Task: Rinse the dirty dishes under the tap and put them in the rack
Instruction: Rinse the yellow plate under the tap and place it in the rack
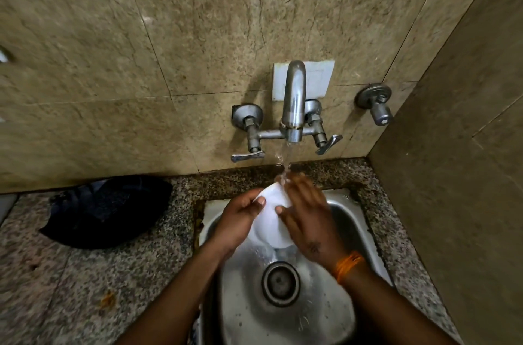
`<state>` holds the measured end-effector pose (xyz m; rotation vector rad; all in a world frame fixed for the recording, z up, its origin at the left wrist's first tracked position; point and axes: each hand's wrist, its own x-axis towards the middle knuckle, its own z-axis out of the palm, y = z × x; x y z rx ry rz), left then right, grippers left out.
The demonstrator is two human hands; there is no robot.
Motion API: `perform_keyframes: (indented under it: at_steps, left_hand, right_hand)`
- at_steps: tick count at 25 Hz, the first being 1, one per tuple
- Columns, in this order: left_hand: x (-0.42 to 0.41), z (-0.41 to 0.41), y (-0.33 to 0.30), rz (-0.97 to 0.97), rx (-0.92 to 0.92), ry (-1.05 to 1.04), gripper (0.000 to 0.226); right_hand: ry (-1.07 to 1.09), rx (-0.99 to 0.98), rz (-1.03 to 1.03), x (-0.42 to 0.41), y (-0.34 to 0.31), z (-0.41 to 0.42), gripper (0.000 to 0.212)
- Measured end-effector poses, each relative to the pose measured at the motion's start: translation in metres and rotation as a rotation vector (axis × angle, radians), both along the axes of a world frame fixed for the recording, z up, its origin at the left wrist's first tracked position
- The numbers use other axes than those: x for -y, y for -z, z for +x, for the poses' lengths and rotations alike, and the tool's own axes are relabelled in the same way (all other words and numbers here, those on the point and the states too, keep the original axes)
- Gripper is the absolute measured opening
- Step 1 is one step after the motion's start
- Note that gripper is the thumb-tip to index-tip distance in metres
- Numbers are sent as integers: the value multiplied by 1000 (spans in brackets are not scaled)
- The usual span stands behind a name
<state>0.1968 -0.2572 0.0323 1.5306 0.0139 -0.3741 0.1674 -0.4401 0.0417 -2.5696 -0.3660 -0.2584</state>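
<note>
Much of the white bowl (271, 220) is covered by the left hand (237, 221) and the right hand (307, 217), so its inside cannot be seen. The right hand's fingertips are blurred under the running water (284, 163). The steel sink (285, 313) runs off the bottom edge. The dark cloth (109, 210) on the granite counter (70, 288) is too shadowed to identify.

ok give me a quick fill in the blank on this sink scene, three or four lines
1. Water runs from the tap onto a white ____.
2. Both hands hold it above the steel ____.
3. The right hand has an ____ band at the wrist.
4. On the counter, left of the left hand, lies a dark ____.

Missing words: bowl; sink; orange; cloth
</note>
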Motion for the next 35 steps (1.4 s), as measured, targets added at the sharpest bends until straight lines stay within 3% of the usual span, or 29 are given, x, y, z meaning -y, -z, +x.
perform_keyframes:
  at_steps: [3,6,7,9,11,13,15,16,19,22,24,28,31,32,35]
  left_hand:
    - [4,13,-1,263,182,95,23]
    - [25,28,7,521,363,-12,44]
    - [36,30,10,622,404,-71,50]
    - [60,29,10,765,342,-179,60]
    - [80,28,12,625,99,-246,65]
    - [84,30,12,314,-193,-322,75]
    - [72,32,17,-38,-506,-446,86]
    - [65,29,17,-186,-612,-477,78]
    - [53,13,18,-530,-663,-585,57]
    - [55,0,24,-565,-583,-671,70]
    - [57,-4,22,-532,-533,-609,77]
    - [40,-3,21,-634,-530,-408,74]
    - [33,-1,23,-625,-415,-359,51]
    - [35,1,22,-603,-382,-383,44]
    - [40,6,16,-654,-344,-400,45]
  right_hand:
    - [175,-122,223,23,-1,16,27]
    - [292,-313,662,11,14,14,30]
    - [366,-279,732,3,18,12,30]
    - [567,-84,672,-11,24,7,41]
    - [709,64,514,-16,17,5,51]
    - [721,127,377,-14,7,4,54]
    - [720,125,479,-9,-5,2,60]
    - [729,107,628,-7,-11,2,63]
    - [778,0,1122,-2,-16,8,61]
    - [966,-173,1350,-4,-4,15,52]
    - [1058,-312,1449,0,7,20,48]
    - [934,-425,1353,13,14,32,32]
    - [804,-363,1194,8,11,27,35]
    - [747,-295,1005,6,10,25,40]
    - [420,-132,200,-10,16,14,80]
